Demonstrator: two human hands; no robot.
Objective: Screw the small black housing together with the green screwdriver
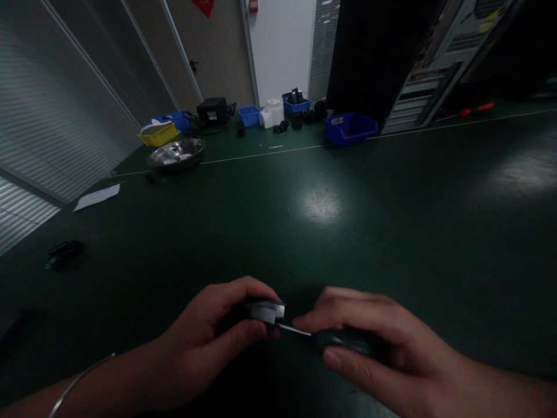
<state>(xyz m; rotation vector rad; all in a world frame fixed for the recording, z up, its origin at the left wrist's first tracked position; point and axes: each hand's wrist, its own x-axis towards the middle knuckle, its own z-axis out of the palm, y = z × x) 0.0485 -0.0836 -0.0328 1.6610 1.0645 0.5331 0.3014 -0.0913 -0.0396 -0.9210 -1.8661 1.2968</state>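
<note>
My left hand [213,331] is closed around a small dark block-shaped part [266,312], holding it just above the green table near the front edge. My right hand [374,342] grips a screwdriver [335,338] by its dark handle. The thin metal shaft of the screwdriver points left, and its tip meets the part in my left hand. A thin bracelet sits on my left wrist. The lighting is dim, so the part's details are hard to make out.
The green table [322,232] stretches ahead. At its far side stand a metal bowl [176,154], a yellow bin [159,134], blue bins [350,128], a black box [212,110] and a white device [272,112]. A paper sheet [96,197] and a small dark object [63,254] lie left.
</note>
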